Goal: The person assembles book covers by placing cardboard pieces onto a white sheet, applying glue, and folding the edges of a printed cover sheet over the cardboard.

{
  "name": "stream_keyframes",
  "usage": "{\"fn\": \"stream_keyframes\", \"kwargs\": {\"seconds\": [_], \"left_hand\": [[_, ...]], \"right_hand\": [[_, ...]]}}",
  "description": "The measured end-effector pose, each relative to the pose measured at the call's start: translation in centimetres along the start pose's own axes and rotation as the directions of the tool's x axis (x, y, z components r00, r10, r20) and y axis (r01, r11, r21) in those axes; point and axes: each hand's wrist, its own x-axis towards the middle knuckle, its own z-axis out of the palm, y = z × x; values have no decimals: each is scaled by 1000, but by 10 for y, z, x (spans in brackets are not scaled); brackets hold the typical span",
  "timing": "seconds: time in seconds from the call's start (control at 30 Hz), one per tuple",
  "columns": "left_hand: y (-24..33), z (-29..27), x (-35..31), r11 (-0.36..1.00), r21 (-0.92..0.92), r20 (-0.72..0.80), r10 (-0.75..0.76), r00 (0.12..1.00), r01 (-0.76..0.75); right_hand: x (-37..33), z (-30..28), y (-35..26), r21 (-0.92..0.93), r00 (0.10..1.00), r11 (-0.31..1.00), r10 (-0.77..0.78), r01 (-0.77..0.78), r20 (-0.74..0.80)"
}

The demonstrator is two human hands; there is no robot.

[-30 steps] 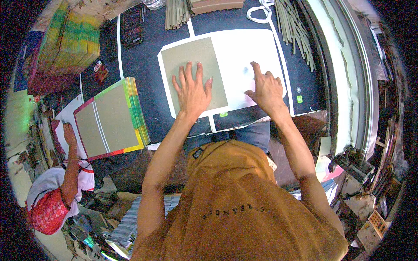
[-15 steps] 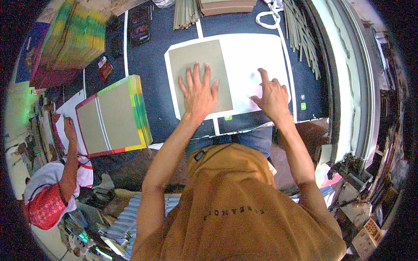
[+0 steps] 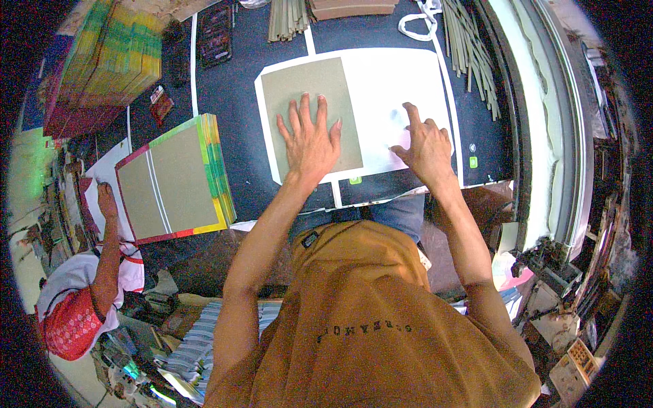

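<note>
Head view shows the left hand (image 3: 309,139) laid flat, fingers spread, on a grey-green board (image 3: 307,112); nothing is gripped, and the open palm seems to press the board down so it stays put on the white sheet (image 3: 401,81) beneath it. That sheet lies on the dark worktable (image 3: 231,95), and the board covers its left half. The right hand (image 3: 425,146) rests on the bare right half, index finger stretched far, the other fingers curled; it holds nothing, and looks to be smoothing or steadying the paper. To the near left sits a stack of finished covers (image 3: 180,178) with bright coloured edges, and a taller coloured stack (image 3: 109,61) stands at the far left. Strips of board (image 3: 469,58) lie far right. Another person (image 3: 88,292) at the left is partly cut off by the dark rim. The sheet's near edge is hidden behind the wrists, and a faint mark by the right fingers is too blurred to read.
</note>
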Motion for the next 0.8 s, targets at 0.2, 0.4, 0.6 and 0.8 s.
{"fn": "stream_keyframes", "kwargs": {"seconds": [0.2,0.4,0.6,0.8], "left_hand": [[1,-1,1,1000,21,-1,-19,1000,19],[1,-4,3,999,-27,-81,-34,996,32],[-56,0,63,705,-682,-237,-466,853,196],[-100,-12,183,936,-323,-414,-275,868,142]], "right_hand": [[0,1,2,7,1000,1000,-13,13,-10],[-2,1,1,31,1000,999,15,-16,25],[-36,-2,7,150,955,986,-19,66,-297],[-80,-3,34,276,936,960,141,-49,-323]]}}
